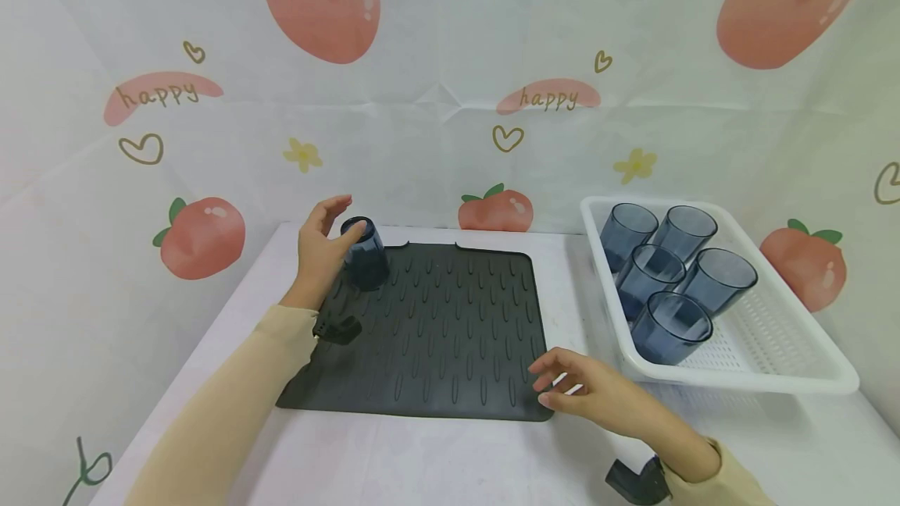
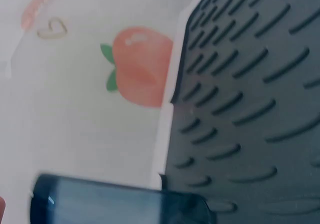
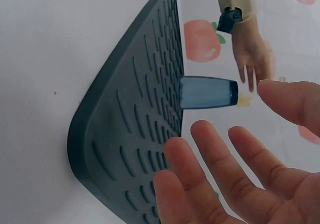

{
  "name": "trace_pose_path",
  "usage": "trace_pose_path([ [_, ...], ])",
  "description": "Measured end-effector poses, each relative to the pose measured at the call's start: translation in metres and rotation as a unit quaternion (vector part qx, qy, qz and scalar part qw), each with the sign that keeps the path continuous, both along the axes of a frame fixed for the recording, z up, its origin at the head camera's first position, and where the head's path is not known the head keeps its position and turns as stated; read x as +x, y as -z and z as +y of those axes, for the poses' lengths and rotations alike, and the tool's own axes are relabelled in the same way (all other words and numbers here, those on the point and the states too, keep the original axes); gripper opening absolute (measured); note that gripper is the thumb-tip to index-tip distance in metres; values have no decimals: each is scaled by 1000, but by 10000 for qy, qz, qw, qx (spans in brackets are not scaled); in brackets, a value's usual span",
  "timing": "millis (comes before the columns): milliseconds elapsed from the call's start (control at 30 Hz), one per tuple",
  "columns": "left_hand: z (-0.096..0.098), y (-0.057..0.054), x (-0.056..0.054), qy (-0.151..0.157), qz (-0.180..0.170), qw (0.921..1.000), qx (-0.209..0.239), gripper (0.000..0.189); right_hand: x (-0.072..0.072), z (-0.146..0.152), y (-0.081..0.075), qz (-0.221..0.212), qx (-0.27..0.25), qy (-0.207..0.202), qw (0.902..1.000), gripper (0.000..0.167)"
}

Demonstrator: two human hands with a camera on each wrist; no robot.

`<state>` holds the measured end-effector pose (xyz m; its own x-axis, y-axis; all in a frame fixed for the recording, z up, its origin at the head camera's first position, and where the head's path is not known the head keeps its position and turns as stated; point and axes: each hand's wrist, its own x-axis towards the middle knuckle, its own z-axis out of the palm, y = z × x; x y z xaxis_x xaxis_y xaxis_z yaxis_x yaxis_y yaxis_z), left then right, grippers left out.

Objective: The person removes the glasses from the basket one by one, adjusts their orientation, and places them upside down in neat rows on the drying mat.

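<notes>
A blue tinted glass (image 1: 366,260) stands upside down on the black ridged mat (image 1: 450,334), near its far left corner. Beside it is my left hand (image 1: 319,244), fingers spread and thumb overlapping the glass's top in the head view. In the right wrist view a gap shows between the left hand (image 3: 253,52) and the glass (image 3: 207,92). My right hand (image 1: 587,393) hovers by the mat's near right corner, fingers loosely bent, holding nothing. The left wrist view shows the glass (image 2: 115,201) at its bottom edge.
On the right stands a white plastic basket (image 1: 766,334) with several more blue glasses (image 1: 671,326), mouths up. White cloth covers the table (image 1: 422,459). A fruit-print sheet (image 1: 422,139) hangs behind it. Dark wrist devices (image 1: 636,482) sit at both cuffs.
</notes>
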<state>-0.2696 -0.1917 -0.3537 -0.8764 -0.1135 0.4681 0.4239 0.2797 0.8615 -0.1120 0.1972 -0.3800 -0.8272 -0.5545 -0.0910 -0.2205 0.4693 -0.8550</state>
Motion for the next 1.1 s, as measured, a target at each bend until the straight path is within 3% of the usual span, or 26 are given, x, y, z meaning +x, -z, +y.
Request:
trace_pose_path([
  [167, 14, -10, 14, 663, 143, 9977, -34, 48, -1, 0, 0, -37, 40, -1, 10000, 36],
  [367, 33, -10, 36, 1373, -77, 9903, -195, 46, -1, 0, 1, -57, -3, 12, 10000, 36],
  [600, 54, 3, 54, 2185, -122, 9744, -523, 42, 0, 0, 2, -56, 4, 51, 10000, 36],
  [800, 69, 13, 72, 2822, -407, 9564, -633, 40, 0, 1, 4, -74, -35, 41, 10000, 35],
  [1100, 89, 29, 99, 3376, -816, 9342, -810, 38, 1, 1, 3, -119, 3, 69, 9999, 34],
])
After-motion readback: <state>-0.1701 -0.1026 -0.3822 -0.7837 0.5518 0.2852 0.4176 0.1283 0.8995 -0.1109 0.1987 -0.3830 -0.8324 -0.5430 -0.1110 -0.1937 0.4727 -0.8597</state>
